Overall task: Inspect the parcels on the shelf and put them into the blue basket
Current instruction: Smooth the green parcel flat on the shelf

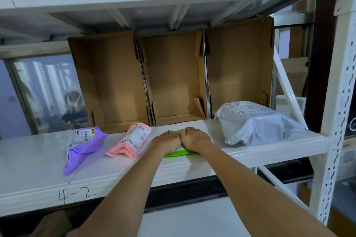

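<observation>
A flat green parcel [176, 153] lies on the white shelf [38, 159] near its front edge. My left hand [167, 141] and my right hand [194, 138] rest side by side on top of it, thumbs touching, and cover most of it. To the left lie a pink parcel [129, 143] and a purple parcel [82, 145], both with white labels. On the right, a bulky grey parcel [256, 123] sits on the same shelf. No blue basket is in view.
Three open cardboard boxes [173, 75] stand on end against the back of the shelf. A white upright post [339, 121] bounds the shelf on the right. "4-2" is written on the shelf's front edge [75, 195]. Another shelf board runs overhead.
</observation>
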Available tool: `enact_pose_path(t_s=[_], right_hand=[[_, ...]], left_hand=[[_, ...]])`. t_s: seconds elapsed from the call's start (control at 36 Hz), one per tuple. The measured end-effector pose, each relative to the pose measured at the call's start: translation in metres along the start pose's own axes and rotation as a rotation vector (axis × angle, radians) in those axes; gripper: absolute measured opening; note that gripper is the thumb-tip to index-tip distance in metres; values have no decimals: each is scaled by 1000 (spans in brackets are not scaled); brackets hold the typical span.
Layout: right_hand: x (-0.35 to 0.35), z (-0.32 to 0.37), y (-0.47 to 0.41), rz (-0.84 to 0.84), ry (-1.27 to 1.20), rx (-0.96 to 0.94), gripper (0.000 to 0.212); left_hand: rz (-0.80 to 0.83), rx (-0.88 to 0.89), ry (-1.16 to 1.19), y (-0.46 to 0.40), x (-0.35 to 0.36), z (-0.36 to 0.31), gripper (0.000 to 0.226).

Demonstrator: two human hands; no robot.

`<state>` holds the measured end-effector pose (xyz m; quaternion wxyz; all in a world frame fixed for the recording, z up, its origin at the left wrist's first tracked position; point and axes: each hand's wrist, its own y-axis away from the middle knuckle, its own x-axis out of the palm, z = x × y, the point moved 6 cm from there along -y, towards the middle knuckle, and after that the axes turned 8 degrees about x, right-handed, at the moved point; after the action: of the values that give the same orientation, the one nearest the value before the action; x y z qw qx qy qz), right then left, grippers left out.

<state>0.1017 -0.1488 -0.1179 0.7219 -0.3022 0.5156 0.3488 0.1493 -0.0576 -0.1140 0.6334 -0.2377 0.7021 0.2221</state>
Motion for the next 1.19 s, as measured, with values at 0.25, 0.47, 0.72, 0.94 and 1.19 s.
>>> enact_pose_path(t_s=[0.25, 0.47, 0.72, 0.94, 1.19], right_hand=[[-4, 1, 8, -86, 90, -15, 49], [-16, 16, 26, -287, 179, -84, 55], [-6, -8, 43, 97, 87, -104, 61], [-9, -13, 46, 56, 119, 76, 63], [-24, -7, 56, -24, -144, 73, 41]], left_hand=[[-108, 8, -23, 10, 7, 5, 53], [-19, 14, 47, 43, 9, 8, 60], [23, -26, 87, 50, 6, 7, 56], [-28, -134, 178, 45, 8, 8, 60], [-387, -327, 1145, 29, -7, 13, 62]])
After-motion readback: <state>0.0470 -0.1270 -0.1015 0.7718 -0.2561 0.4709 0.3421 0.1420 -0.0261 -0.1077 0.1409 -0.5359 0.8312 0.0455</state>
